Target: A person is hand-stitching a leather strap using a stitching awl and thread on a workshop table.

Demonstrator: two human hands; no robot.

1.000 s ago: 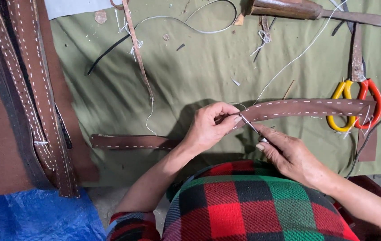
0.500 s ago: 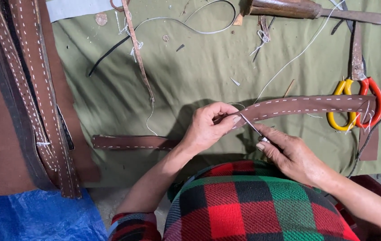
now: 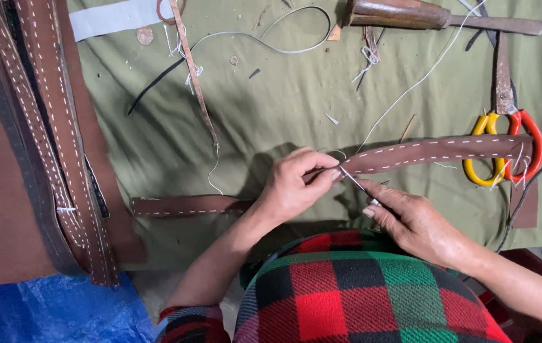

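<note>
My left hand [image 3: 295, 184] pinches the near end of a brown leather strap [image 3: 436, 152] with white stitching that lies across the green cloth [image 3: 271, 101]. My right hand [image 3: 411, 219] holds a thin metal needle [image 3: 355, 183] whose tip points into the strap end by my left fingers. A white thread [image 3: 411, 86] runs from the strap end up toward the top right. A second piece of stitched strap [image 3: 185, 205] lies to the left of my left wrist.
Scissors with one yellow and one red handle [image 3: 503, 136] lie at the right over the strap's far end. A wooden-handled tool [image 3: 436, 18] lies at the top. Several stitched brown straps [image 3: 48, 140] lie at left. A blue plastic sheet [image 3: 48, 314] is at bottom left.
Both hands stay at the strap end. The right hand has shifted slightly, with the needle still at the strap's edge.
</note>
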